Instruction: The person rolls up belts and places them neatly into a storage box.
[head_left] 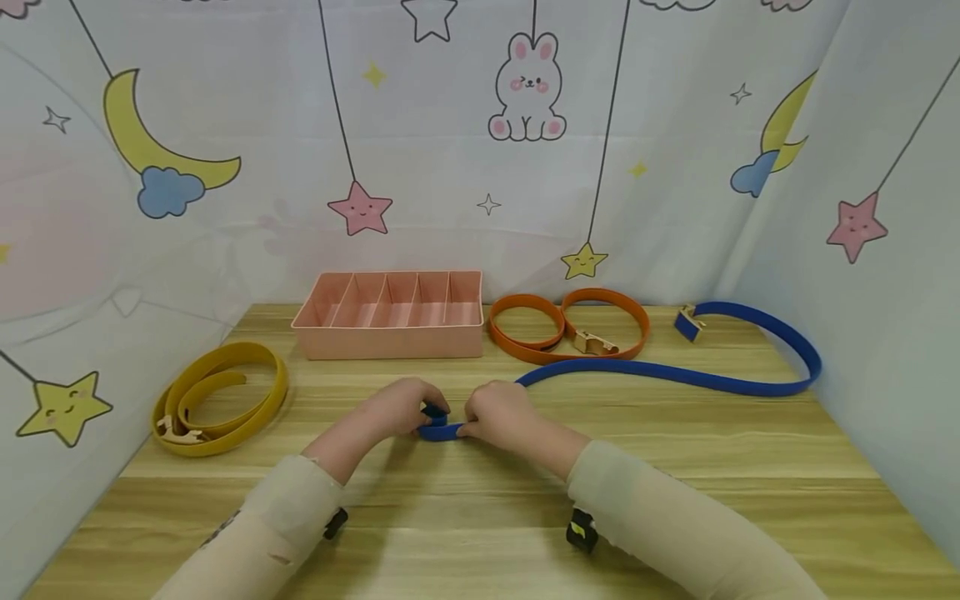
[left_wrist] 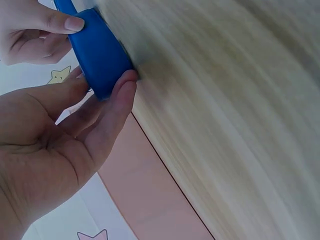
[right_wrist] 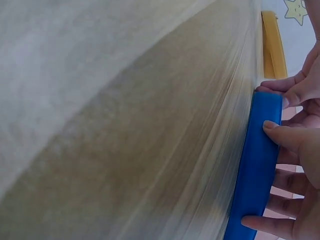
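Note:
A blue belt (head_left: 660,372) runs over the wooden table, its gold-coloured buckle (head_left: 688,323) far off at the back right. The strap's other end is bent into a small loop between the two hands. My left hand (head_left: 405,406) holds this loop, thumb and fingers curled at its turn. Close beside it, my right hand (head_left: 504,414) pinches the strap between thumb and fingers. In the left wrist view the blue strap (left_wrist: 102,55) stands on edge, with fingertips on its face. The right wrist view shows the right thumb (right_wrist: 277,129) pressing the strap's flat side.
Behind the hands stands a pink divided box (head_left: 390,342). An orange belt (head_left: 525,346) lies in two loops to its right, near the blue strap. On the left lies a coiled yellow belt (head_left: 273,387). A patterned curtain (head_left: 450,150) hangs around the table.

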